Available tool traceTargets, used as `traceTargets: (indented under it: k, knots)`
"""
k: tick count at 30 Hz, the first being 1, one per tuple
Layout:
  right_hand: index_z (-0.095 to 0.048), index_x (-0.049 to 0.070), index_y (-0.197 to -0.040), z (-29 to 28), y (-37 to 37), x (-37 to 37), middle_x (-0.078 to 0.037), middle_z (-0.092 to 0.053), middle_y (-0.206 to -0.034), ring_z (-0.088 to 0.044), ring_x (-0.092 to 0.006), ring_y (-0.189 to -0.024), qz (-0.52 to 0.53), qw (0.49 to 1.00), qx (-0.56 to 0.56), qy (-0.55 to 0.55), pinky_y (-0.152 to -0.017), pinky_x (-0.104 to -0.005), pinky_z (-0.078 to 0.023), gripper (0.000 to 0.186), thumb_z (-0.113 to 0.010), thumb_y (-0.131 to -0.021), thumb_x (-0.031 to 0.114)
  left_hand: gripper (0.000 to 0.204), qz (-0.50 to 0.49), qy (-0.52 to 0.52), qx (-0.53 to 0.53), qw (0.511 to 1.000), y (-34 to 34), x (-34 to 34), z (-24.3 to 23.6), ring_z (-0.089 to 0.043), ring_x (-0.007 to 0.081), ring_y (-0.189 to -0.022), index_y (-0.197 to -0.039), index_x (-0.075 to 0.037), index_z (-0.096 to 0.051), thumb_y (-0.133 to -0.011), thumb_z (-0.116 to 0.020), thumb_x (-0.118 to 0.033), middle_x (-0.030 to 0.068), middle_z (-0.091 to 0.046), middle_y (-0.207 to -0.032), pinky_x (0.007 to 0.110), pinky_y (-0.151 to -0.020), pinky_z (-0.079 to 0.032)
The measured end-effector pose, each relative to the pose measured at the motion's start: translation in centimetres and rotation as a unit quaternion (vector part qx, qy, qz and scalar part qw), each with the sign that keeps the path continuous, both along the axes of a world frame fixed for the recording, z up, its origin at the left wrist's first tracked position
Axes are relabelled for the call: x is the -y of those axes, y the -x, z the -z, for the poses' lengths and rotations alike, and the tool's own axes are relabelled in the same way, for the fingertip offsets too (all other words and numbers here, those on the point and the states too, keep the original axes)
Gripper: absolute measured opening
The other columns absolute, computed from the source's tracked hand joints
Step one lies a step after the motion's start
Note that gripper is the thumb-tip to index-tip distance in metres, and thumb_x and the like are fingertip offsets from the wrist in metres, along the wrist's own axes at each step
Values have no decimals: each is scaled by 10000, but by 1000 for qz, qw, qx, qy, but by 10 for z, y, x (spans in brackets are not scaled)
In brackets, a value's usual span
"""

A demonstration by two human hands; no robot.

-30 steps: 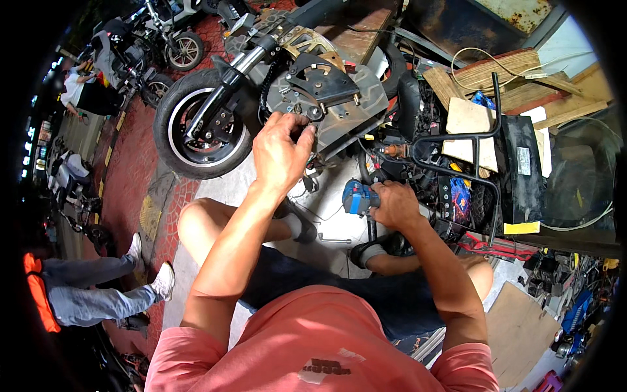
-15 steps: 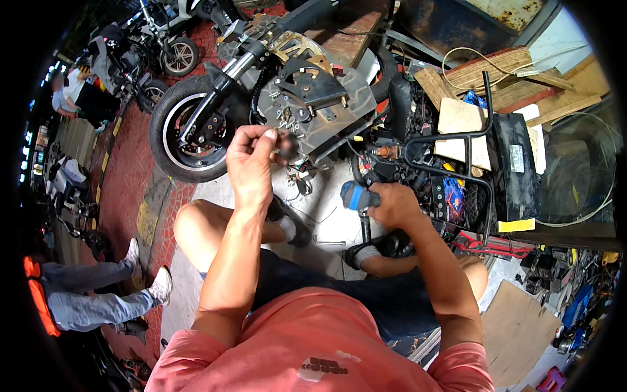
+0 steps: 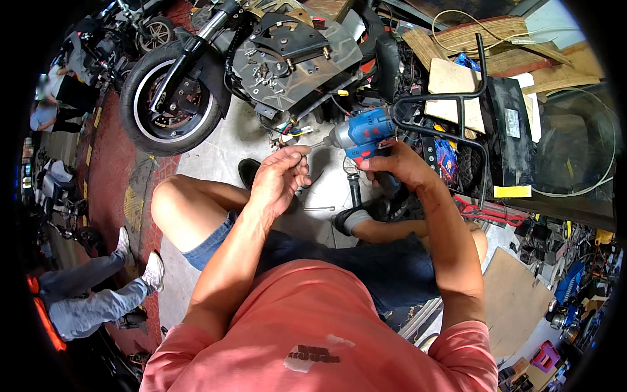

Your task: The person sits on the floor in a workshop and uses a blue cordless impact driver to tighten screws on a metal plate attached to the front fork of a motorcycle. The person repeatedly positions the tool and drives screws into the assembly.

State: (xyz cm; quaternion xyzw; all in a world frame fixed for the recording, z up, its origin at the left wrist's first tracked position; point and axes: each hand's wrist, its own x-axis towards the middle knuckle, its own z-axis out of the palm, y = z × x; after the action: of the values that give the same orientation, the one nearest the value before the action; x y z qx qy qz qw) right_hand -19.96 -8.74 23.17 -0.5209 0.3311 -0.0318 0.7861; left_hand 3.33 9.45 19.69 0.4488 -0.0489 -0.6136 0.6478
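The right hand (image 3: pixel 406 164) grasps a blue drill (image 3: pixel 369 129) above the floor (image 3: pixel 228 140), off the metal plate's (image 3: pixel 320 68) near edge, while the left hand (image 3: pixel 279 179) meets the bit's (image 3: pixel 319 144) tip, its exact hold too small to tell.

We hold the power drill (image 3: pixel 367 132) in our right hand (image 3: pixel 408 164), with our left hand (image 3: pixel 282 175) just left of it, at its bit's tip. Beyond the drill and to its left we have a plate (image 3: pixel 326 68) with bolts (image 3: pixel 264 75) on it, then the front wheel (image 3: pixel 175 103) farther left. Right of the drill stands a tubular frame (image 3: pixel 450 97); on its nearer side, a bar (image 3: pixel 319 208) lies on the floor (image 3: pixel 215 157).
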Motion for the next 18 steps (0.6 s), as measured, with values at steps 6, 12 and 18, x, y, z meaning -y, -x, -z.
traceTargets:
  k: [6,12,18]
  knots:
    - [-688,17,-1086,0,6,-3,-55,-685,-825,-659,-165,-665,-1,1000,16,-16,-570,-322,-521,308,-832,-843,141,214,59,58,49,995,-1,6,-2,-670,183,-801,-1196,35,-672,-1045,-630,-110,93,-693,-950,363,-751,-614]
    - [-699,-2,-1119,72,-4,9,-188,-759,-1032,-742,-345,-929,-80,894,-208,388,-860,-425,-588,434,-769,-846,327,164,36,43,39,998,-14,12,6,-680,176,-793,-1148,6,-684,-1048,-617,-105,89,-707,-946,360,-762,-611]
    - [-702,22,-1099,179,-44,-44,-238,-755,-1019,-744,-397,-977,-174,766,-293,545,-891,-503,-579,341,-641,-853,249,218,47,-33,-4,998,-14,14,39,-702,201,-836,-1206,11,-677,-1015,-602,-64,99,-718,-974,377,-781,-622]
